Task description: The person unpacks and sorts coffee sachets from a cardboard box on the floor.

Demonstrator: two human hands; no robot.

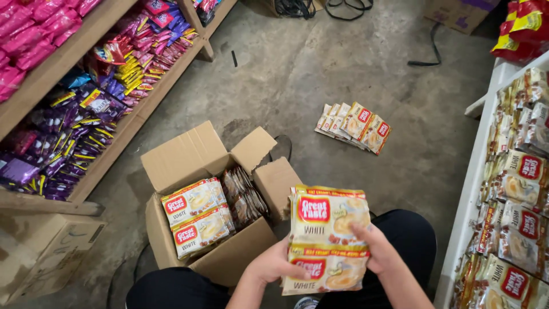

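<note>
Roughly midway, I'd judge: the open cardboard box (211, 229) at lower centre still holds cream-and-gold sachet packs (197, 220) on its left side and brown packs (245, 197) standing on edge beside them. A fanned row of cream packs (354, 126) already lies on the concrete floor (343, 68), upper centre-right, well apart from the box.

Both my hands grasp a stack of sachet strips (329, 237) at lower centre-right, above my knees. My left hand (274, 266) clasps the bottom left edge, my right hand (377, 252) wraps the right side, fingers over the front. Strips are cream-gold, with a red label patch and a cup picture on each.

Right edge: white shelf (474, 189) filled with same-looking cream packs (517, 229); red-and-yellow bags (523, 28) in the upper right corner. Upper left: wooden shelves (68, 54) with pink packets (28, 34), purple-and-yellow sachets (57, 143), mixed red-yellow ones (137, 51) further along. Closed carton (40, 252) at lower left.
</note>
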